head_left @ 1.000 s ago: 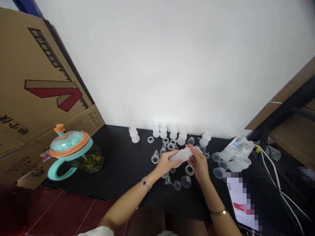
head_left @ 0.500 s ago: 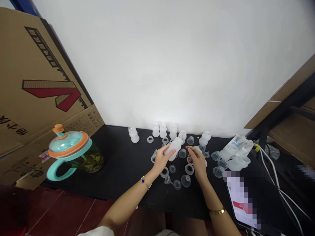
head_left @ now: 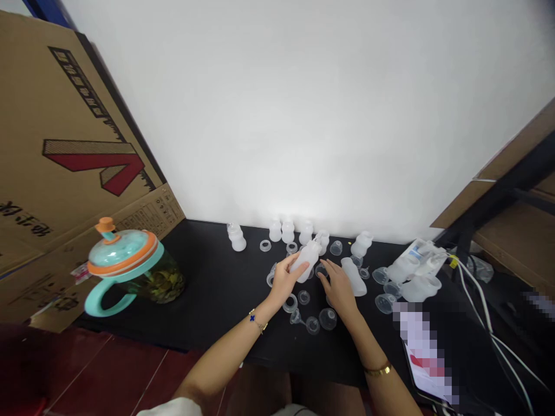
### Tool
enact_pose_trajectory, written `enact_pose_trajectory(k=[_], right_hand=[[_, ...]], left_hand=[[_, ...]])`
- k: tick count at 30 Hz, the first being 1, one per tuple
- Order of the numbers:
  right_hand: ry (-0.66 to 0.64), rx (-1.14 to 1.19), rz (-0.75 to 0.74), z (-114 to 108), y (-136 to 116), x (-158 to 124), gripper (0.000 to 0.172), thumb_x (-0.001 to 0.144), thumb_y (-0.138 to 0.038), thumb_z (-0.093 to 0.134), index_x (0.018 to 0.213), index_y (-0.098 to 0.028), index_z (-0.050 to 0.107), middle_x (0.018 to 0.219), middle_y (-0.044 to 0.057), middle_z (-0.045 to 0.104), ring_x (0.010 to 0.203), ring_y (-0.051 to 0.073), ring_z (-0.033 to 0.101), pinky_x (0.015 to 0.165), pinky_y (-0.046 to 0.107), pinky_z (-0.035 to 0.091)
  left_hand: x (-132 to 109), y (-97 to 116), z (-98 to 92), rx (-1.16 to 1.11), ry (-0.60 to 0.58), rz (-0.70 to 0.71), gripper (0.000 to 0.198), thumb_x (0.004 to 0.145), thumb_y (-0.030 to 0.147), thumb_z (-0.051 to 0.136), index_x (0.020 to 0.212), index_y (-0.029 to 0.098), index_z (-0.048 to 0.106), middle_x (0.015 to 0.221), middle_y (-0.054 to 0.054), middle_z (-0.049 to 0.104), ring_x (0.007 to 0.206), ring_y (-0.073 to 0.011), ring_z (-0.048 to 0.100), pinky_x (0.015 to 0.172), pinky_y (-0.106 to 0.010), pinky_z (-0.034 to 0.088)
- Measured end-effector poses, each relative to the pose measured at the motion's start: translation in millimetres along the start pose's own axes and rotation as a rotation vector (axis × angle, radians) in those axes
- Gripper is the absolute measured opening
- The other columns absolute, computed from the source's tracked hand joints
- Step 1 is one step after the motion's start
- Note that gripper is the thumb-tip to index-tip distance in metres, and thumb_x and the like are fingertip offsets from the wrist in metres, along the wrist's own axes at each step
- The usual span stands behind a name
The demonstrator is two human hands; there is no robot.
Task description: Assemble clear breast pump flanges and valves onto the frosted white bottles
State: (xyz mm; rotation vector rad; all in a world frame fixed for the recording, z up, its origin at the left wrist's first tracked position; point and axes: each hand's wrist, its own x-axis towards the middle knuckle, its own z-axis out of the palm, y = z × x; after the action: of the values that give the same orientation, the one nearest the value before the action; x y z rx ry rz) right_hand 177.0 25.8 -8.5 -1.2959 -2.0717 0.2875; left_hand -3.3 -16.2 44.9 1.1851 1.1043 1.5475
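Head view, left hand [head_left: 284, 282] gripping frosted plastic bottle [head_left: 306, 261], right hand [head_left: 339, 292] fingers [head_left: 326, 271] spread wide

My left hand [head_left: 284, 282] is curled closed, fingers wrapped forward, with my left forearm [head_left: 229, 341] reaching in from the lower left. My right hand [head_left: 339, 290] sits near it, open and angled down, fingers loosely spread, above my right forearm [head_left: 377, 358].

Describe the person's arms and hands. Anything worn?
Both forearms are bare, with no gloves. The left hand has a thin gold-toned chain bracelet with a dark blue clover-shaped charm. The right hand has a gold-toned band bracelet.
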Motion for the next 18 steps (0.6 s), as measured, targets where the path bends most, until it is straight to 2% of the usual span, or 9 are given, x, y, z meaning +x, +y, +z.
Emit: enact_pose_trajectory(k=[4, 8, 13, 18], right_hand=[[-0.038, 0.026, -0.007, 0.8, 3.0, 0.0, 0.043, 0.092, -0.027, 0.046, 0.131, -0.017, 0.061, 0.127, 0.016, 0.066, 0.118, 0.032, 0.06, 0.1, 0.051, 0.048], [-0.019, 0.069, 0.015, -0.3, 2.3, 0.1, 0.041, 0.09, -0.026, 0.048, 0.128, -0.021, 0.062, 0.125, 0.013, 0.068, 0.116, 0.032, 0.062, 0.098, 0.051, 0.048], [0.074, 0.182, 0.119, -7.0, -6.7, 1.4, 0.042, 0.09, -0.039, 0.053, 0.128, -0.021, 0.06, 0.123, 0.013, 0.069, 0.114, 0.032, 0.063, 0.097, 0.05, 0.048], [0.146, 0.398, 0.239, -16.7, -16.2, 3.8, 0.045, 0.084, -0.05, 0.064, 0.119, -0.022, 0.063, 0.116, 0.012, 0.07, 0.11, 0.032, 0.064, 0.093, 0.048, 0.05]], left_hand=[[0.4, 0.4, 0.0, -0.007, 0.007, -0.001, 0.043, 0.079, 0.04, 0.074, 0.114, 0.015, 0.071, 0.119, -0.011, 0.072, 0.112, -0.0292, 0.067, 0.098, -0.039, 0.052], [0.8, -0.6, -0.2, 0.002, 0.016, -0.005, 0.043, 0.079, 0.041, 0.075, 0.113, 0.015, 0.072, 0.117, -0.011, 0.073, 0.11, -0.0292, 0.068, 0.096, -0.039, 0.053], [0.9, -1.3, -0.6, 0.0, 0.011, 0.002, 0.043, 0.079, 0.041, 0.075, 0.113, 0.015, 0.071, 0.117, -0.011, 0.073, 0.109, -0.0289, 0.068, 0.095, -0.037, 0.053], [0.7, -0.8, -1.0, 0.01, 0.008, 0.006, 0.044, 0.08, 0.043, 0.073, 0.114, 0.015, 0.071, 0.118, -0.011, 0.073, 0.11, -0.0289, 0.068, 0.095, -0.037, 0.053]])
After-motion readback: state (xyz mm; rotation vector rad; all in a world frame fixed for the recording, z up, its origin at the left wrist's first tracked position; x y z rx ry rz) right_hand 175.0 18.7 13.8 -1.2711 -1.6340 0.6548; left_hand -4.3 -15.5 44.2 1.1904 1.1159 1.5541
